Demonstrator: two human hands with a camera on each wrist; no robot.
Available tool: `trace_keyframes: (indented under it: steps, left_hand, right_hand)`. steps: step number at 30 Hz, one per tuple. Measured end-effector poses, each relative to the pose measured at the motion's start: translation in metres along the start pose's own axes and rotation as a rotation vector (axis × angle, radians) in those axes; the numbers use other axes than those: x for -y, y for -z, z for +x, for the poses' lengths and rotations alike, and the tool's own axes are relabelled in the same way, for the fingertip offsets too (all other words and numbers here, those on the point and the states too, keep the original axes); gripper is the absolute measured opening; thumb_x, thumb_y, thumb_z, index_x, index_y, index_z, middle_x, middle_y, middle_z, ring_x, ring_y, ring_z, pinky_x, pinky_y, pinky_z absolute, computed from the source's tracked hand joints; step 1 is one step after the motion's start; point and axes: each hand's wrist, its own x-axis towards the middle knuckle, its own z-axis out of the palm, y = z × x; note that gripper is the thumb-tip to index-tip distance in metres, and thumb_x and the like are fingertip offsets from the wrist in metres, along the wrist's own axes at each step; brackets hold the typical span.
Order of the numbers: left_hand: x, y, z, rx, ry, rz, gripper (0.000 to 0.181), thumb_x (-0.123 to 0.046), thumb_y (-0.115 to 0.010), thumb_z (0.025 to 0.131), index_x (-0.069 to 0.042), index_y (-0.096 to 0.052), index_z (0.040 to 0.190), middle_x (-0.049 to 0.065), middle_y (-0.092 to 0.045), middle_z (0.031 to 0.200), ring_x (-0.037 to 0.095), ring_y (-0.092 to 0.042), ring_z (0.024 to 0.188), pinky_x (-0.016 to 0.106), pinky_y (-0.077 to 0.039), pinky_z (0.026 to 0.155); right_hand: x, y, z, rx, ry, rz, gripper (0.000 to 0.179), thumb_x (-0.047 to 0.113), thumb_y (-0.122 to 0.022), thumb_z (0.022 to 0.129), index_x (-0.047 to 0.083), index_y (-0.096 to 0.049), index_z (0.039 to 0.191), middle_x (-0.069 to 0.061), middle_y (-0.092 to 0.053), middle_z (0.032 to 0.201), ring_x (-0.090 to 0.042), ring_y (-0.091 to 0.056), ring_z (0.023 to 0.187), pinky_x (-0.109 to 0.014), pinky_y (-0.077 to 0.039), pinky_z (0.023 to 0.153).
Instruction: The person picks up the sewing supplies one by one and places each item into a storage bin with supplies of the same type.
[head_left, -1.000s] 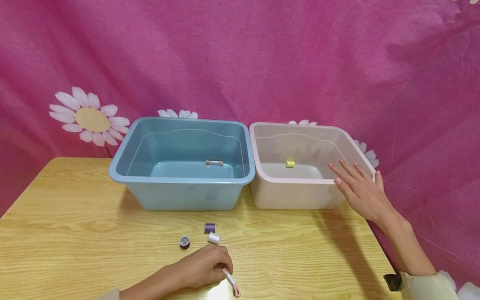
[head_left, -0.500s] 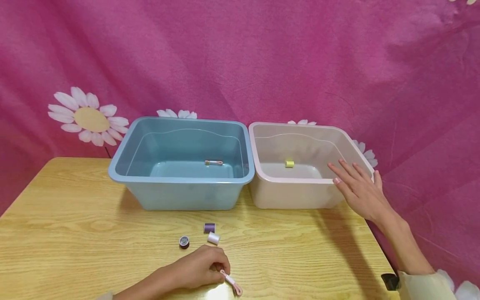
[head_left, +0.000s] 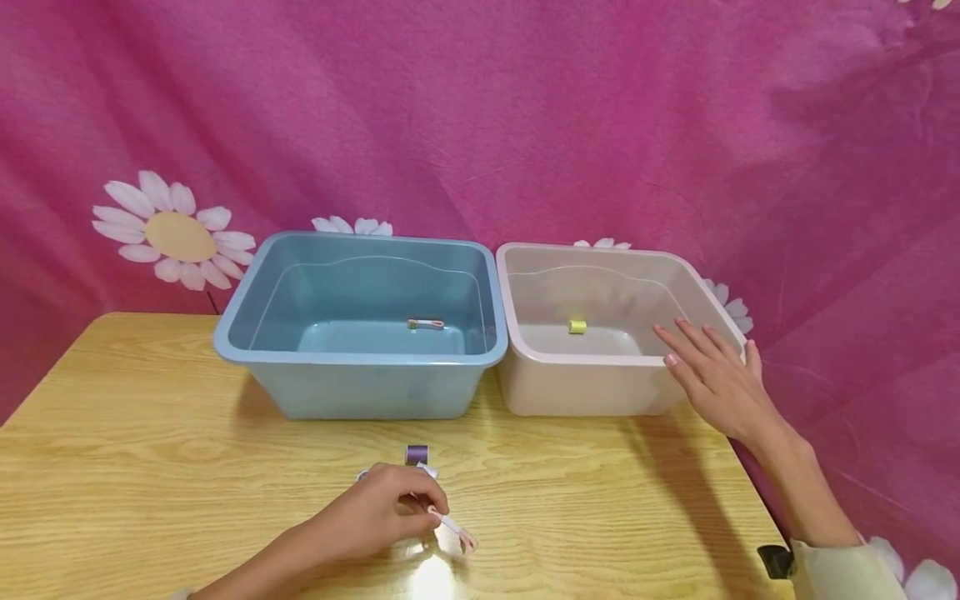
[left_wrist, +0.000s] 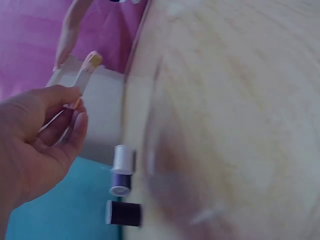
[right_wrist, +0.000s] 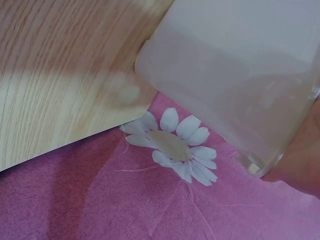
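Note:
My left hand (head_left: 378, 512) pinches a small pink skein of embroidery floss (head_left: 451, 523) with a white band by one end, between thumb and fingertips. In the left wrist view the skein (left_wrist: 85, 77) sticks out past the fingertips, above the table. Just beyond this hand are a purple thread spool (head_left: 417, 455) and a white thread spool (head_left: 427, 470), partly covered by the hand. A dark thread spool (left_wrist: 124, 213) shows whole only in the left wrist view. My right hand (head_left: 718, 387), fingers spread, rests on the right front rim of a pale pink bin (head_left: 585, 387).
A blue bin (head_left: 375, 387) stands to the left of the pale one, with another floss skein (head_left: 426, 323) inside. A yellow thread spool (head_left: 577, 327) lies in the pale bin. Behind the wooden table (head_left: 135, 467) hangs a magenta flowered cloth (head_left: 480, 125).
My left hand has lifted the skein off the table and moved slightly left and away from me, now covering the dark spool in the head view. The right hand stays put.

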Motion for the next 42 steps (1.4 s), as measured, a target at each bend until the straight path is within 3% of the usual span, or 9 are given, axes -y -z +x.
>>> trace_keyframes:
  steps: [10,18,34,42]
  left_hand:
    - [-0.018,0.024,0.003,-0.185,-0.028,0.088,0.009,-0.006,-0.075,0.089,-0.015,-0.075,0.092,-0.008,-0.070,0.092,0.007,-0.066,0.081,0.028,-0.057,0.079]
    - [-0.031,0.046,0.002,-0.262,-0.020,0.098,0.007,-0.009,-0.075,0.090,-0.016,-0.076,0.093,-0.007,-0.072,0.093,0.011,-0.067,0.081,0.027,-0.056,0.072]
    - [-0.052,0.073,0.015,-0.404,-0.111,0.112,0.015,0.007,-0.071,0.085,-0.007,-0.072,0.091,-0.003,-0.068,0.086,0.014,-0.066,0.076,0.028,-0.057,0.073]
    - [-0.061,0.092,0.022,-0.472,-0.084,0.166,0.010,0.002,-0.072,0.087,-0.007,-0.073,0.092,0.002,-0.070,0.087,0.015,-0.066,0.078,0.027,-0.056,0.074]
  right_hand:
    - [-0.001,-0.001,0.000,-0.013,0.007,-0.001,0.047,0.036,-0.039,0.108,0.027,-0.041,0.154,-0.014,-0.033,0.159,-0.050,-0.027,0.139,-0.077,0.008,0.104]
    - [0.000,-0.002,0.000,-0.030,0.019,0.005,0.046,0.035,-0.040,0.108,0.027,-0.043,0.153,-0.014,-0.034,0.158,-0.050,-0.028,0.138,-0.077,0.007,0.104]
    - [-0.001,-0.003,0.000,-0.042,0.024,0.010,0.046,0.034,-0.041,0.108,0.026,-0.044,0.152,-0.016,-0.036,0.157,-0.050,-0.029,0.138,-0.077,0.007,0.104]
    - [0.000,-0.002,-0.001,-0.037,0.021,0.010,0.046,0.034,-0.040,0.108,0.026,-0.044,0.153,-0.016,-0.036,0.157,-0.051,-0.029,0.137,-0.077,0.006,0.104]
